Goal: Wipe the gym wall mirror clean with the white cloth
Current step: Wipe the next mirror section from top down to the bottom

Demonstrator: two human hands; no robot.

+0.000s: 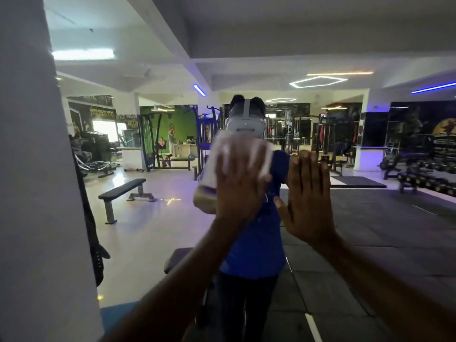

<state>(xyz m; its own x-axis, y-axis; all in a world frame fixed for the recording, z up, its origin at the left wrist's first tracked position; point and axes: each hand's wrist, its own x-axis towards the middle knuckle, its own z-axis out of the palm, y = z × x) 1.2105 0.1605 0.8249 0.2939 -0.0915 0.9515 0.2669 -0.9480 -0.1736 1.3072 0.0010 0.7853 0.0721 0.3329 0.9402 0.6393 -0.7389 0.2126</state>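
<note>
The gym wall mirror fills most of the head view and reflects the gym and my own figure in a blue shirt. My left hand presses the white cloth flat against the glass at about head height; the cloth is blurred and spreads past my fingers above and to the left. My right hand lies flat on the mirror just to the right of it, fingers together and pointing up, holding nothing.
A white pillar borders the mirror on the left, with a dark strap hanging along its edge. The reflection shows a flat bench, weight machines, dumbbell racks and dark floor mats behind me.
</note>
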